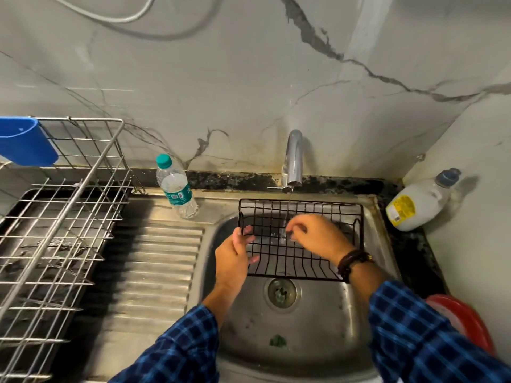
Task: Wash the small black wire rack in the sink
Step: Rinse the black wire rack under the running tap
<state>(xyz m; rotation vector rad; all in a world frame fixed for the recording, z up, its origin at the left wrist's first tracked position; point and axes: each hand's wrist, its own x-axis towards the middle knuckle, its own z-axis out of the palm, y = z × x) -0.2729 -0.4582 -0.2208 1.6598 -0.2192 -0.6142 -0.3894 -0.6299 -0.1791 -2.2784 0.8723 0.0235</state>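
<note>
The small black wire rack (272,252) is held above the basin of the steel sink (318,324), clear of the basin floor, with its raised back edge just below the spout of the chrome tap (293,161). A thin stream of water (289,199) is seen falling from the spout onto the middle of the rack. The left hand (232,258) is closed round the rack's left side: the fingers are curled under and through the outer wires and the thumb is laid over the top, so that the rack extends to the right of this grip. The right hand (318,239) is placed over the rack's centre from above, fingers curled, with thumb and forefinger pinched on a base wire where the water lands; the right end of the rack projects beyond this hand. A dark beaded bracelet (352,262) is worn on the right wrist, and both forearms are covered by blue checked sleeves (414,335). The drain (280,293) is visible directly below the rack's near edge, and a green scrap (278,341) is noted nearer in the basin. A clear plastic bottle (177,186) with a teal cap is stood at the sink's back left corner, a white jug (420,200) is laid on the counter to the right, and a large steel dish rack (55,217) is positioned at the left.
</note>
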